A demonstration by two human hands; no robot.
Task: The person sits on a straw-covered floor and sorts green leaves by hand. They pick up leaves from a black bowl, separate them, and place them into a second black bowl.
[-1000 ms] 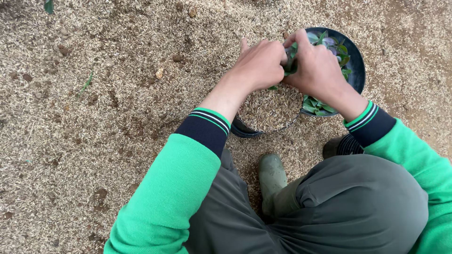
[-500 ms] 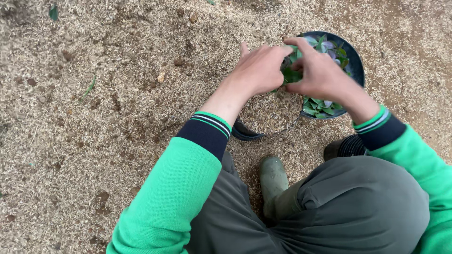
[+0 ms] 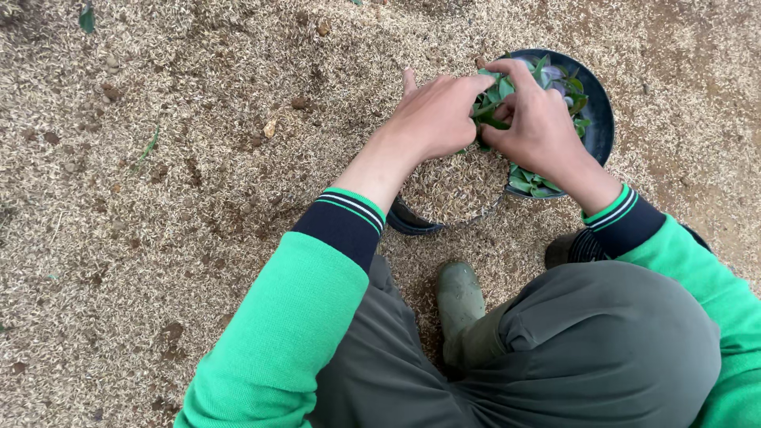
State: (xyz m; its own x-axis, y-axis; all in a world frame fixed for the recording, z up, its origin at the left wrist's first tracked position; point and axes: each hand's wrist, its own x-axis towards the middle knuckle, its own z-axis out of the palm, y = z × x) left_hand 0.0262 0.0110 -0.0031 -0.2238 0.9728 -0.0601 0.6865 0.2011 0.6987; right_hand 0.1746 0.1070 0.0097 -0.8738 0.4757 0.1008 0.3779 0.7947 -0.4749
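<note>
Both hands — left hand (image 3: 438, 115), right hand (image 3: 539, 127) — pinch glossy leaves (image 3: 493, 107).

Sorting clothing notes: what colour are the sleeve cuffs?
Dark navy cuffs with thin green and white stripes, head view.

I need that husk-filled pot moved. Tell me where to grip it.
Grip the black pot by its exposed near-left rim, coming from the person's side: the left hand and right hand cover the far rim, and the leaf-filled pot crowds its right.
</note>
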